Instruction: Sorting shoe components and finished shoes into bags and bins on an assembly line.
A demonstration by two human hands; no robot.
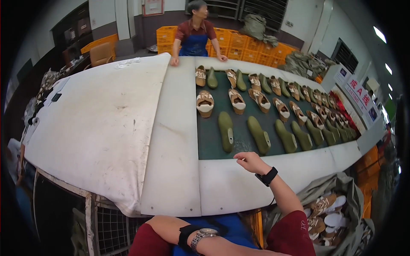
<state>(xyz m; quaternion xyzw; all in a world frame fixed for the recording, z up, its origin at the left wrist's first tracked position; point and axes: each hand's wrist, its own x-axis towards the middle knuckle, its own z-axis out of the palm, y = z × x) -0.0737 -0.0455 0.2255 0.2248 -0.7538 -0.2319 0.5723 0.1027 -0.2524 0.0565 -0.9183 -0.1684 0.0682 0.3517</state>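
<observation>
1. The largest thing before me is a long white table (171, 136) with flat panels, and on its left part lies a stained white cloth (94, 119)
2. Set into the table is a dark green flat belt (208, 147), which bears the shoes and lasts in rows
3. At the far edge stands a co-worker in a blue apron (194, 45), both hands at the table, with orange plastic crates (239, 45) behind
4. My left forearm (226, 245) crosses before my body; my left hand is outside the view, so I cannot tell its state
5. Brown-and-white lace shoes (205, 103) fill the middle row, and others stand beside lasts in the far row
6. Smooth olive-green shoe lasts (258, 134) make the near row, toes pointing away from me
7. My right hand (250, 161) is at the belt's near edge, fingers loosely bent, with nothing visible in them; I cannot tell if it touches the surface
8. I judge this as a pause between two handlings; to take the nearest last would call for a small forward reach and wider fingers
</observation>
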